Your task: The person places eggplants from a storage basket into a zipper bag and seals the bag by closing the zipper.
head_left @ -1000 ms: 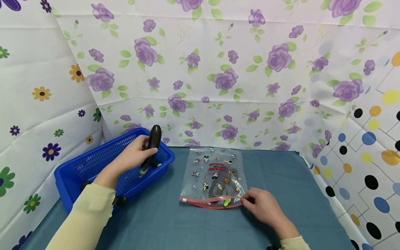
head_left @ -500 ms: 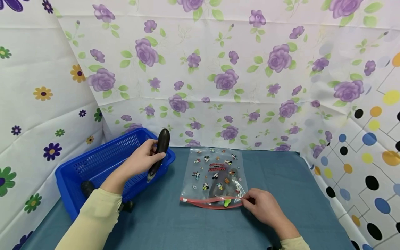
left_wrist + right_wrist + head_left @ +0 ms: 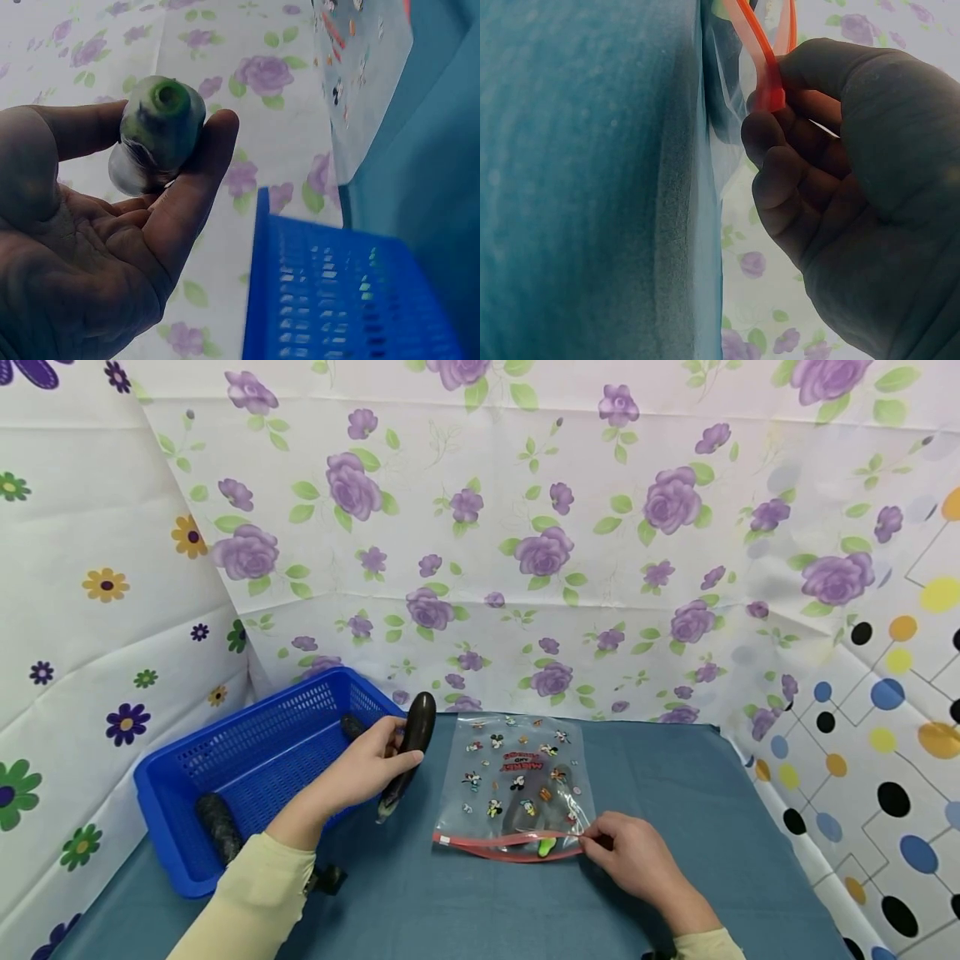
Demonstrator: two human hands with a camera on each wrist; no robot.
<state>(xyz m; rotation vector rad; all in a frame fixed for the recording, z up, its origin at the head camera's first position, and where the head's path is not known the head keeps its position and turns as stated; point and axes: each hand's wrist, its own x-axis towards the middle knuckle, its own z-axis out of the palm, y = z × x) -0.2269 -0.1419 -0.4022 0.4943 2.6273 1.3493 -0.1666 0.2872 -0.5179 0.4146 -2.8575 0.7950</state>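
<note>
Between thumb and fingers my left hand (image 3: 367, 768) holds a long dark eggplant (image 3: 411, 752), tilted, in the gap between the basket and the bag. Its green stem end (image 3: 166, 99) faces the left wrist camera. A clear zip bag (image 3: 480, 793) printed with cartoon figures lies flat on the table, its red zip edge (image 3: 487, 843) towards me and slightly parted. Inside the bag is a dark item with a bright green end (image 3: 547, 846); its kind is hard to tell. My right hand (image 3: 637, 860) pinches the right end of the red zip, also plain in the right wrist view.
A blue perforated basket (image 3: 168, 756) stands at the left. In it lie a dark, rough, elongated item (image 3: 219, 827) and another dark item (image 3: 351, 727), partly hidden by my hand. Blue-green cloth (image 3: 675, 793) covers the table, with patterned sheets (image 3: 480, 527) hung around it.
My left hand has carried the eggplant from over the basket to the right and towards me, uncovering the dark items inside the basket. The right hand stays on the bag's corner.
</note>
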